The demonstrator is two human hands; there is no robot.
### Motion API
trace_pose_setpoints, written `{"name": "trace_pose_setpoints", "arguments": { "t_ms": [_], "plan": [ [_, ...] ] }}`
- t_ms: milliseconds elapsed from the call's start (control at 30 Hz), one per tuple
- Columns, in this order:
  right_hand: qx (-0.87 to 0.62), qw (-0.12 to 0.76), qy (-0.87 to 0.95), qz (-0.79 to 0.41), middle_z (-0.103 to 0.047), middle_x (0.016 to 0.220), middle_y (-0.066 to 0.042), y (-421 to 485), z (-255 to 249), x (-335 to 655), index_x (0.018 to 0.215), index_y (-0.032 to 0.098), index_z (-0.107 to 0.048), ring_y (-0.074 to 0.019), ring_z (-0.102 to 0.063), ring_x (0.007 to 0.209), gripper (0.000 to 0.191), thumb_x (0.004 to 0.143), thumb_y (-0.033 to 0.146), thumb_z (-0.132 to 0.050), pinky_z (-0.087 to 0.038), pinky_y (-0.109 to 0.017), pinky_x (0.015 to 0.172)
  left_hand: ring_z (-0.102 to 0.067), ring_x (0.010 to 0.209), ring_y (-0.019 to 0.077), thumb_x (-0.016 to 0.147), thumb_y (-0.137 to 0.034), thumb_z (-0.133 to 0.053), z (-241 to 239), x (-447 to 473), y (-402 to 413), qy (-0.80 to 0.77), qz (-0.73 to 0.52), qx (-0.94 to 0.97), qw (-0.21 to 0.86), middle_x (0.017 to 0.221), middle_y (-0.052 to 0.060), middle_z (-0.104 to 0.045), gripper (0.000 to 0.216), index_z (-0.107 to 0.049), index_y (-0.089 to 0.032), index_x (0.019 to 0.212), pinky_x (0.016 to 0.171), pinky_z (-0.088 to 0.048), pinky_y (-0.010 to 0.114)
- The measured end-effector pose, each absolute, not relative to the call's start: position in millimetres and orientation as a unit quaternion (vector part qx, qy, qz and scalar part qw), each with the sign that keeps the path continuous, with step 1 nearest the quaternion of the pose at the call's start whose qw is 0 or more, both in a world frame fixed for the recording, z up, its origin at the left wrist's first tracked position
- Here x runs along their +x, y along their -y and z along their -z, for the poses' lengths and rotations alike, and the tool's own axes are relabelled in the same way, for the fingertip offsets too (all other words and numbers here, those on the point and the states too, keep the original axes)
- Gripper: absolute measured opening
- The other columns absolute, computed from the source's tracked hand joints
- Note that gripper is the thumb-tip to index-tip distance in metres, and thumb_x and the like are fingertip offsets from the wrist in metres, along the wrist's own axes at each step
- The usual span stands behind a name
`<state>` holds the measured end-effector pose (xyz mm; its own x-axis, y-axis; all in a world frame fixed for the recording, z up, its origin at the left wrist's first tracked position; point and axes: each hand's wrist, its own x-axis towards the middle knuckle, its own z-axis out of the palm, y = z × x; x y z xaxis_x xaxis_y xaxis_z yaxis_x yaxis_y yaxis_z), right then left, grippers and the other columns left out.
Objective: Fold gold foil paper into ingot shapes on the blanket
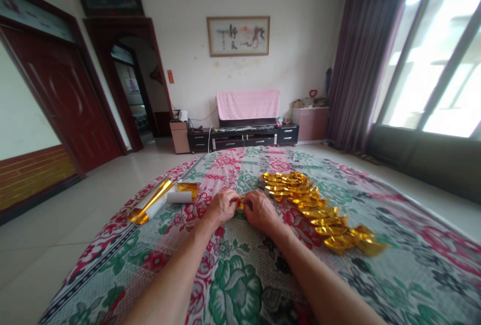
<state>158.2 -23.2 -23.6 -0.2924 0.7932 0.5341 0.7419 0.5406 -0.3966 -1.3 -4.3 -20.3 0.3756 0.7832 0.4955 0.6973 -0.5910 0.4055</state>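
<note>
Both my hands meet over the middle of the flowered cloth, closed on one small piece of gold foil paper point(240, 205). My left hand point(224, 206) pinches its left end, and my right hand point(259, 208) grips the right end. Most of the piece is hidden behind my fingers. To the right of my right hand lies a long row of folded gold foil ingots point(323, 213), running from the table's middle toward the near right. Left of my left hand are curled sheets of gold foil paper point(154, 200) with white backs, one point(180, 196) showing a flat white side.
A patterned tablecloth point(235, 290) in red, green and white covers the round table. Beyond it stand a black low cabinet point(244, 139) and a pink cloth point(248, 104) draped over something. A window point(432, 64) with a purple curtain point(366, 59) is at right.
</note>
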Motion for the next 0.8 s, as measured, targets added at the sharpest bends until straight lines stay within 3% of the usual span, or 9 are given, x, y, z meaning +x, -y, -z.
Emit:
{"name": "trace_pose_setpoints", "arguments": {
  "t_ms": [200, 400, 800],
  "plan": [
    [-0.459, 0.342, 0.819, -0.017, -0.061, 0.088, -0.006, 25.1, 22.5, 158.5, 0.089, 0.017, -0.06, -0.0166, -0.052, 0.087, 0.021, 0.075, 0.011, -0.046, -0.036, -0.026, 0.082, -0.056, 0.086, 0.0177, 0.07, -0.01, -0.048, 17.8, -2.0, 7.1, -0.437, -0.313, 0.843, 0.038, 0.087, 0.005, -0.064, 0.027, -0.066, -0.018, 0.09, 0.082, -0.044, 0.031],
    [-0.452, 0.324, 0.831, -0.013, -0.061, 0.089, -0.008, 27.7, 18.4, 158.3, 0.085, 0.016, -0.063, -0.0167, -0.052, 0.089, 0.021, 0.077, 0.011, -0.044, -0.036, -0.026, 0.084, -0.053, 0.101, 0.0193, 0.066, -0.007, -0.05, 20.4, -3.5, 3.2, -0.436, -0.328, 0.838, 0.024, 0.106, 0.008, -0.06, 0.03, -0.065, -0.016, 0.092, 0.093, -0.041, 0.032],
    [-0.453, 0.329, 0.829, -0.012, -0.06, 0.093, -0.008, 25.4, 20.6, 160.2, 0.098, 0.016, -0.058, -0.017, -0.052, 0.09, 0.026, 0.077, 0.011, -0.044, -0.037, -0.027, 0.084, -0.056, 0.094, 0.0186, 0.068, -0.008, -0.049, 17.7, -5.7, 4.0, -0.405, -0.307, 0.86, 0.049, 0.097, 0.006, -0.064, 0.038, -0.062, -0.018, 0.103, 0.089, -0.042, 0.033]
  ]
}}
